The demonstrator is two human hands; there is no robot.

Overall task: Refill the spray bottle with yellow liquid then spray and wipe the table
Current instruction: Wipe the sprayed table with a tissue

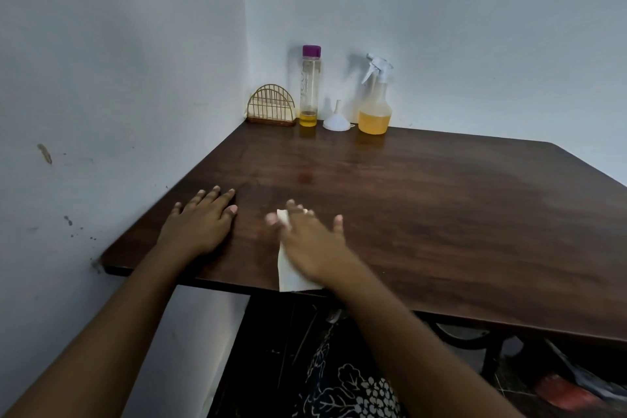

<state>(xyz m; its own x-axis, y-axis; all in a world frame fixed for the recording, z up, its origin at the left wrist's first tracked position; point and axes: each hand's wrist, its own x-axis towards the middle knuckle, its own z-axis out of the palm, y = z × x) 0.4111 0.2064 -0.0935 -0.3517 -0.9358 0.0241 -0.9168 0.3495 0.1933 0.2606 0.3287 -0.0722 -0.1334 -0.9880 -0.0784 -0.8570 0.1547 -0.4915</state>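
Note:
The dark wooden table (424,207) fills the middle of the head view. My right hand (310,239) lies flat, fingers spread, pressing a white tissue (286,273) onto the table near its front edge; the hand is blurred. To its left, my left hand (200,222) rests flat on the wood with straight fingers. At the back by the wall stands the spray bottle (375,102), partly filled with yellow liquid, its white trigger head on. Left of it are a white funnel (336,120), mouth down, and a tall clear bottle (309,86) with a purple cap and a little yellow liquid.
A gold wire napkin holder (270,105) sits in the back left corner against the walls. Walls close off the table's left and rear sides. Below the front edge I see patterned clothing (356,390) and the table's dark metal frame (475,339).

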